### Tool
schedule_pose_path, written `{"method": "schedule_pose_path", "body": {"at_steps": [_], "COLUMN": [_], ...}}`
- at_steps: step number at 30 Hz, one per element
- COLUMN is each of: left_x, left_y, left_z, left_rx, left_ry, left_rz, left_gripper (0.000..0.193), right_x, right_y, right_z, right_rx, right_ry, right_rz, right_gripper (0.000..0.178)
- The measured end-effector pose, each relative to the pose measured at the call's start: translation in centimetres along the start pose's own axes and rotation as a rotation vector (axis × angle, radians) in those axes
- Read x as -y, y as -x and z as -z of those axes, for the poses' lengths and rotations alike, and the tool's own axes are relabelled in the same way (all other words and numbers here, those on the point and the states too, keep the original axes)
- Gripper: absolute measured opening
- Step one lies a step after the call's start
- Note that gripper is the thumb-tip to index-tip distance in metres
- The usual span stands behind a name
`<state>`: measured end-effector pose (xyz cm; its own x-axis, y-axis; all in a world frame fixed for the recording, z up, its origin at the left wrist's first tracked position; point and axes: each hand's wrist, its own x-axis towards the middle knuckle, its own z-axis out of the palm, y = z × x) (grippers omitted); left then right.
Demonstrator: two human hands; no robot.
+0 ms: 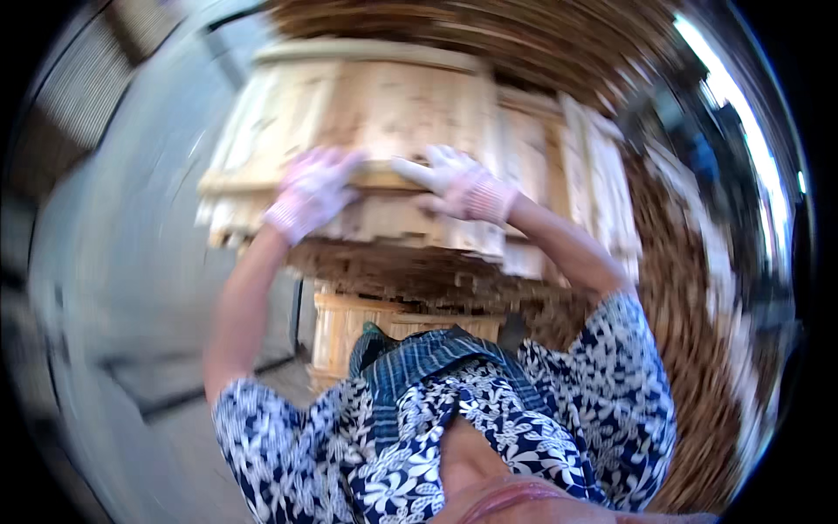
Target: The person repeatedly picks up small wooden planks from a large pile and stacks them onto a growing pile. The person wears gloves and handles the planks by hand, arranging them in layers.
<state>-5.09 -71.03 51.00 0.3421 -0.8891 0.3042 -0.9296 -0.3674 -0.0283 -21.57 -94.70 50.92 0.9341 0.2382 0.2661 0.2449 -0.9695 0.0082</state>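
Note:
A stack of pale wooden boards point(397, 109) lies in front of me, with a crosswise strip along its near side. My left hand point(312, 188), in a white and pink knitted glove, is at the left part of that near edge. Motion smears its fingers, so their grip is unclear. In a matching glove, my right hand point(458, 183) rests at the middle of the same edge. Its fingers are spread over the wood, with one pointing toward the left hand. Both arms reach forward from patterned sleeves.
More light planks point(589, 166) stand to the right of the stack. Brown layered wood pieces point(681, 349) fill the right side, with similar ones beyond the stack. Below is another wooden stack point(358, 327). Grey floor point(131, 236) stretches along the left; everything is blurred.

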Motion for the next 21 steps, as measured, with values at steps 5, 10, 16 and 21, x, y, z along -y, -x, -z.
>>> {"method": "schedule_pose_path", "body": {"at_steps": [5,10,16,21], "left_x": [0.9,4.4,6.8,7.5], "left_y": [-1.2,-3.4,-2.1,-1.4], "left_z": [-1.4,-5.1,-7.5,-7.4], "left_rx": [0.197,0.058,0.007,-0.116], "left_ry": [0.035,0.462,0.915,1.031], "left_rz": [0.161,0.161,0.326,0.497], "left_gripper": [0.092,0.085,0.065,0.057], "right_x": [-9.2,-19.7,-22.7,-21.6], "right_y": [9.7,27.0,22.2,14.3], "right_z": [4.2,-1.9,-1.3,-1.7], "right_rx": [-0.022,-0.313,-0.263,0.021], "right_ry": [0.003,-0.128,-0.198,-0.217], "right_rz": [-1.031,-1.400,-1.196,-1.051], "right_gripper": [0.067,0.084,0.080,0.087]}}
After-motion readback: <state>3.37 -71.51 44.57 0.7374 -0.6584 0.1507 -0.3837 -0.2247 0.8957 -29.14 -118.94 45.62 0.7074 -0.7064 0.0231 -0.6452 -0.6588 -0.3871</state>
